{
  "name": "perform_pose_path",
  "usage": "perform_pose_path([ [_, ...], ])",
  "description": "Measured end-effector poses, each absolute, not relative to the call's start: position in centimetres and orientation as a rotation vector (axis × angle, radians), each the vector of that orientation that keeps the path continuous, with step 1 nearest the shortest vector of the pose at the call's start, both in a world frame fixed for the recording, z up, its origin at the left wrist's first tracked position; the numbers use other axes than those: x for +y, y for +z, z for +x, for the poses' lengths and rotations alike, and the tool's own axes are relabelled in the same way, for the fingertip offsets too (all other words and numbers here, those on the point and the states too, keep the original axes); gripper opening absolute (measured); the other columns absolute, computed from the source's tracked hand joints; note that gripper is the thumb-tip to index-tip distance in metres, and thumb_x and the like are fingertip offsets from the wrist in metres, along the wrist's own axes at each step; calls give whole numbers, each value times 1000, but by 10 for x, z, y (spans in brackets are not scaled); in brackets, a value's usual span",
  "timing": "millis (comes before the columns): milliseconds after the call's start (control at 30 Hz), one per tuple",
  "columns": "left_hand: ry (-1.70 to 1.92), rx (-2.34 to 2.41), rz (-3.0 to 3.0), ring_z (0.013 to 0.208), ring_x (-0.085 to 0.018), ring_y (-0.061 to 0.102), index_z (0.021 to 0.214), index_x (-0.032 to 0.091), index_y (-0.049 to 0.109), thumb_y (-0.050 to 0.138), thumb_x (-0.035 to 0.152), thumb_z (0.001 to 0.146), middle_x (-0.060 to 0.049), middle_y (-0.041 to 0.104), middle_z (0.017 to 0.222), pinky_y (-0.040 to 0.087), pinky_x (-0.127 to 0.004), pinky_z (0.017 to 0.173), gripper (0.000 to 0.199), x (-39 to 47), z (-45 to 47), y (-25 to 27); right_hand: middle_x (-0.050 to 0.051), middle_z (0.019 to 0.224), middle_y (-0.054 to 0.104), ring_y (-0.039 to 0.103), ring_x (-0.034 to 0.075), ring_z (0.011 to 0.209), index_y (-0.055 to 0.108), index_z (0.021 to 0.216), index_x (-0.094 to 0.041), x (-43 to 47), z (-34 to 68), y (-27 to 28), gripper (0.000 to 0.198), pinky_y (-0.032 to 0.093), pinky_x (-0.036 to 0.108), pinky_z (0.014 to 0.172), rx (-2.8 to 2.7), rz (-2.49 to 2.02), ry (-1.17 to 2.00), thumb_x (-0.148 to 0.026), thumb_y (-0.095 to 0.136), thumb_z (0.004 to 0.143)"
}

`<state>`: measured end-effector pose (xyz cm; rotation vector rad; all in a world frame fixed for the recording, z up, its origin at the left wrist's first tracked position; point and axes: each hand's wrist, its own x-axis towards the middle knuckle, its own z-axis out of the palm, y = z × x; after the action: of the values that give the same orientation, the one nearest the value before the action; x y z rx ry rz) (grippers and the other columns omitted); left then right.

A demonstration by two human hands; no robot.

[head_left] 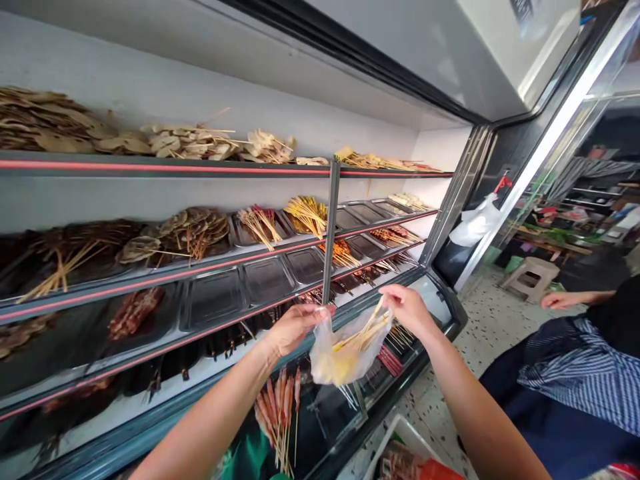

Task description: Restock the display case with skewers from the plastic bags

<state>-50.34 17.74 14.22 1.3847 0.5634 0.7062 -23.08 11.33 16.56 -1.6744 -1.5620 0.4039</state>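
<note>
A thin clear plastic bag (327, 353) hangs between my two hands in front of the display cabinet. Inside it lie several wooden skewers (367, 327) with yellow food at their lower ends, blurred by the plastic. My left hand (297, 327) pinches the bag's left rim between thumb and fingertips. At the opposite rim, my right hand (405, 310) is closed on the bag's edge, close to the upper stick ends; whether it also grips a stick I cannot tell. Under the bag, pinkish skewers (280, 400) lie on the cabinet's lower front.
Shelves of a cabinet (333, 230) hold skewers and metal trays (213, 297). A white bag (477, 220) hangs from the right frame. A person in an apron (585, 373) stands at right, one hand (565, 300) extended. A stool (530, 277) and a white crate (395, 427) stand on the floor.
</note>
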Motion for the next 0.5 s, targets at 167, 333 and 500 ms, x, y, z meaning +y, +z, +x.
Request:
perform_pose_path([
  [167, 662, 329, 1398, 110, -24, 50, 134, 18, 43, 74, 41, 71, -13, 56, 117, 35, -37, 100, 74, 158, -472, 121, 5, 85, 70, 62, 15, 73, 68, 97, -17, 87, -264, 195, 29, 46, 26, 72, -2139, -1625, 184, -15, 44, 82],
  [333, 733, 486, 1619, 103, -28, 52, 106, 14, 64, 74, 53, 65, -12, 61, 105, 41, -38, 95, 58, 142, -447, 104, 4, 85, 70, 63, 15, 77, 67, 93, -18, 84, -294, 219, 25, 43, 24, 72, -2647, -1335, 119, -13, 45, 85],
  [500, 587, 614, 1600, 101, -28, 55, 99, 15, 66, 71, 56, 66, -11, 62, 105, 44, -38, 94, 53, 135, -434, 108, 3, 86, 69, 62, 14, 75, 63, 98, -19, 94, -294, 238, 22, 41, 22, 64, -2800, -1404, 162, -19, 46, 86],
])
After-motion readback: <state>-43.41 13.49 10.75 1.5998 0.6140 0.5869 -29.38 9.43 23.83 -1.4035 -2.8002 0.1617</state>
